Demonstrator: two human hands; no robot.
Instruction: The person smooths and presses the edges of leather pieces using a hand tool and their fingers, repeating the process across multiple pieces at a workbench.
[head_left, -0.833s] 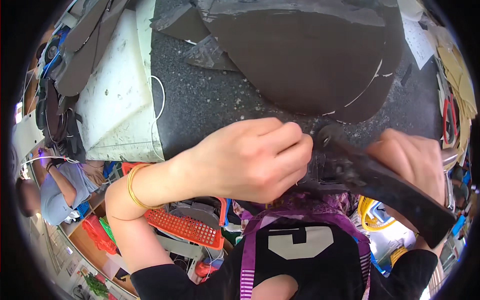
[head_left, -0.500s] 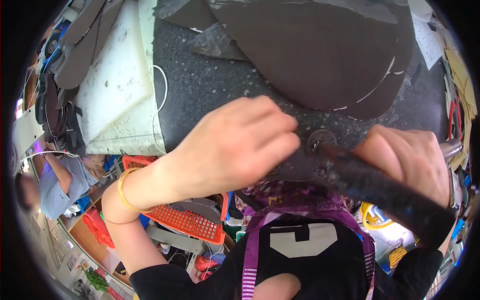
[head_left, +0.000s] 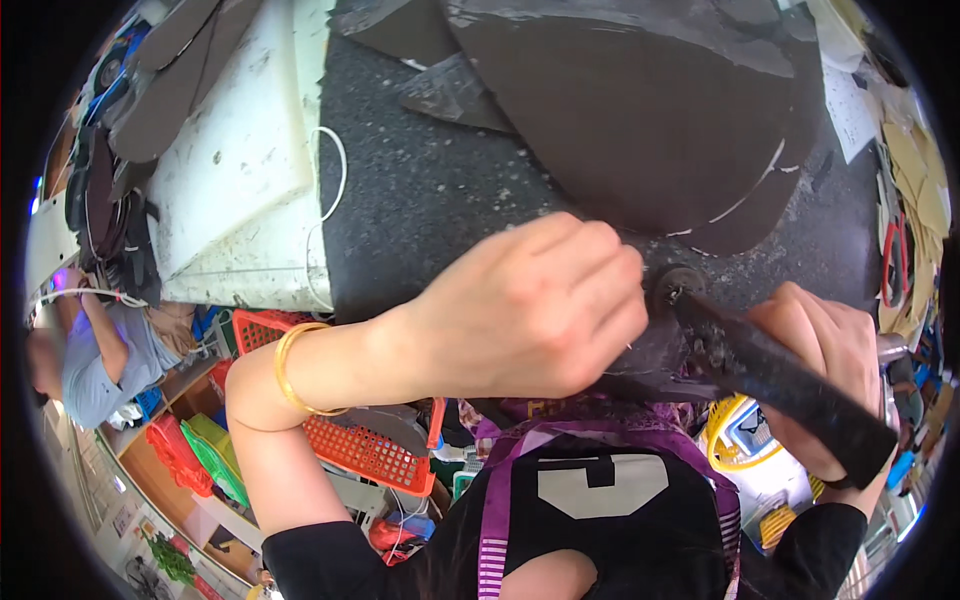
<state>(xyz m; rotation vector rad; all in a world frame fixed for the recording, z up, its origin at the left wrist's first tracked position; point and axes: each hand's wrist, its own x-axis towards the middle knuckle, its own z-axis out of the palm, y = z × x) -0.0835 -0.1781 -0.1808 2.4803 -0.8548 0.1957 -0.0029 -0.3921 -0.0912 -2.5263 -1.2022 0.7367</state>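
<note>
My left hand (head_left: 545, 310) is closed with its knuckles up, over the near edge of the dark worktable (head_left: 420, 190). What its fingers hold is hidden beneath it. A dark flat piece (head_left: 655, 372) shows beside its fingertips, between my two hands. Just right of it, a dark metal bar (head_left: 790, 380) with a round end slants down to the right. Behind the bar, my right hand (head_left: 815, 335) is bent closed, its fingertips out of sight. Large dark brown sheets (head_left: 640, 110) with curved edges lie on the table beyond my hands.
A white board (head_left: 235, 170) lies on the left, with a white cord (head_left: 340, 175) at its edge. Orange baskets (head_left: 370, 452) sit below the table edge. Red-handled scissors (head_left: 893, 260) lie far right. Another person (head_left: 110, 350) works at the far left.
My left hand has shifted right, nearer the bar's round end. My right hand sits a little lower, and the dark flat piece shows more between the hands. The whole view has turned slightly.
</note>
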